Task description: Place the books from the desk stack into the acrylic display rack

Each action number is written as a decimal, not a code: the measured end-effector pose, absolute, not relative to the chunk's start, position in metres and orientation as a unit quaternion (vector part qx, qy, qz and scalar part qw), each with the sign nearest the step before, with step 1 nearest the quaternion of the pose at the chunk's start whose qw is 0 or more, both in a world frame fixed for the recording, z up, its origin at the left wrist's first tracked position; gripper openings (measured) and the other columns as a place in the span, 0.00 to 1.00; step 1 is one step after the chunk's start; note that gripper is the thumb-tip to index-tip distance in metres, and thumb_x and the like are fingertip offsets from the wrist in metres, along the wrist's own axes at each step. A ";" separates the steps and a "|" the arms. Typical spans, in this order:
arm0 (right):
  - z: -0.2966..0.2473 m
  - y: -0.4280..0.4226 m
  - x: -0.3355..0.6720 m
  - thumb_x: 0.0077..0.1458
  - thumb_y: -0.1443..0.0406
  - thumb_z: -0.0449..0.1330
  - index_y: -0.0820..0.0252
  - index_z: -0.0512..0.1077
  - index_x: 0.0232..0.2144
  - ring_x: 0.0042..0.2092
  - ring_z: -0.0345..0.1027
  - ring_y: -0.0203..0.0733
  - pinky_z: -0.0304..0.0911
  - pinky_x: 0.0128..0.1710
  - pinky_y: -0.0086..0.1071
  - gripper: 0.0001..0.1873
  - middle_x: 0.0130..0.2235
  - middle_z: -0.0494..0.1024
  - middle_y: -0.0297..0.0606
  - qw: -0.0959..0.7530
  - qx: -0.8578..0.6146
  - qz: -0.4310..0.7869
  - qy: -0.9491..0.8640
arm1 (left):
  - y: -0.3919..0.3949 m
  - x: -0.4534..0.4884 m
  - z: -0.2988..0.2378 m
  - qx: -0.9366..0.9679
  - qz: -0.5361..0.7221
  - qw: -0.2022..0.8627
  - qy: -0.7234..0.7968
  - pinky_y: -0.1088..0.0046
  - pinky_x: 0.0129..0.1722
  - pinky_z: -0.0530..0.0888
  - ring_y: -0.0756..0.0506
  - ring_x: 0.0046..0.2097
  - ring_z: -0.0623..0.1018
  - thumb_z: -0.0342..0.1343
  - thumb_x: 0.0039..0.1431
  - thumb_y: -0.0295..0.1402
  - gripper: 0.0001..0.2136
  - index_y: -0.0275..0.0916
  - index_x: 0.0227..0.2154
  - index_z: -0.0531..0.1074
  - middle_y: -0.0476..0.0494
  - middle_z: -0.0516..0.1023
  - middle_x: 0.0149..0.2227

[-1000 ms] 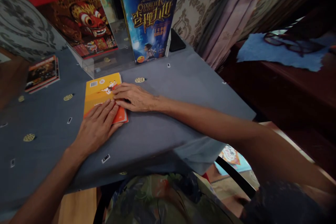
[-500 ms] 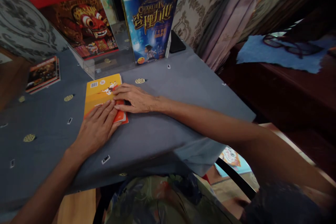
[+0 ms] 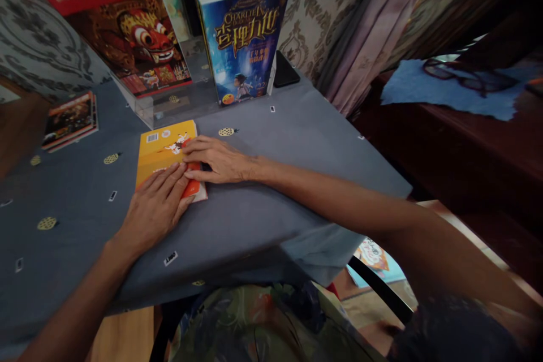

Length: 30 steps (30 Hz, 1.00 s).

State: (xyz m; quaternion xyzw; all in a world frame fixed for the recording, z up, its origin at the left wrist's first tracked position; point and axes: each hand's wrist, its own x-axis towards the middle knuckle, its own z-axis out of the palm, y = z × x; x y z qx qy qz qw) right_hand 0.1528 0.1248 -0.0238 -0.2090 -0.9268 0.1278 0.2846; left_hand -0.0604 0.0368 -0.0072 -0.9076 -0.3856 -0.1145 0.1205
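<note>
A thin orange and yellow book [image 3: 163,150] lies flat on the grey tablecloth [image 3: 263,203]. My left hand [image 3: 155,206] rests flat on the book's near end, fingers stretched out and together. My right hand [image 3: 216,158] lies at the book's right edge, its fingers curled at the edge and lifting the cover a little. The book's near right corner shows white page edges under the orange cover.
A clear stand [image 3: 169,104] behind the book holds an upright blue book [image 3: 244,39] and a red magazine [image 3: 123,22]. A stack of thin books [image 3: 70,119] lies at the far left. A black phone [image 3: 286,70] lies by the curtain. A dark bench with blue cloth [image 3: 445,87] stands to the right.
The book's right edge has risen slightly under my right fingers, showing page edges at the near corner. Both hands have stayed in place.
</note>
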 end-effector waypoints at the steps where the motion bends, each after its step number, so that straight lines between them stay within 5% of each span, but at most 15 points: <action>1: -0.023 0.125 0.153 0.67 0.56 0.54 0.64 0.75 0.49 0.62 0.62 0.48 0.58 0.63 0.48 0.19 0.56 0.76 0.49 0.283 -0.210 0.129 -0.927 | 0.037 -0.060 -0.007 -0.907 -0.116 0.116 -0.387 0.50 0.60 0.70 0.35 0.61 0.73 0.39 0.72 0.41 0.23 0.36 0.60 0.68 0.32 0.73 0.60; 9: -0.020 0.118 0.156 0.65 0.53 0.57 0.65 0.72 0.54 0.65 0.59 0.50 0.59 0.63 0.48 0.24 0.58 0.74 0.51 0.271 -0.226 0.150 -0.923 | 0.036 -0.060 -0.006 -0.912 -0.112 0.128 -0.375 0.50 0.60 0.70 0.34 0.61 0.73 0.41 0.72 0.43 0.23 0.33 0.59 0.68 0.29 0.73 0.60; 19: -0.019 0.115 0.162 0.60 0.46 0.60 0.61 0.66 0.61 0.68 0.53 0.57 0.52 0.63 0.62 0.36 0.66 0.64 0.54 0.215 -0.234 0.169 -0.933 | 0.036 -0.063 -0.010 -0.910 -0.101 0.130 -0.382 0.50 0.61 0.68 0.34 0.63 0.71 0.39 0.72 0.46 0.26 0.34 0.63 0.64 0.30 0.70 0.62; 30: -0.010 0.113 0.165 0.54 0.44 0.64 0.64 0.61 0.64 0.70 0.50 0.60 0.52 0.64 0.60 0.45 0.67 0.61 0.57 0.174 -0.230 0.177 -0.941 | 0.035 -0.063 -0.009 -0.906 -0.104 0.138 -0.388 0.52 0.61 0.69 0.34 0.62 0.72 0.42 0.69 0.51 0.29 0.34 0.61 0.66 0.30 0.70 0.62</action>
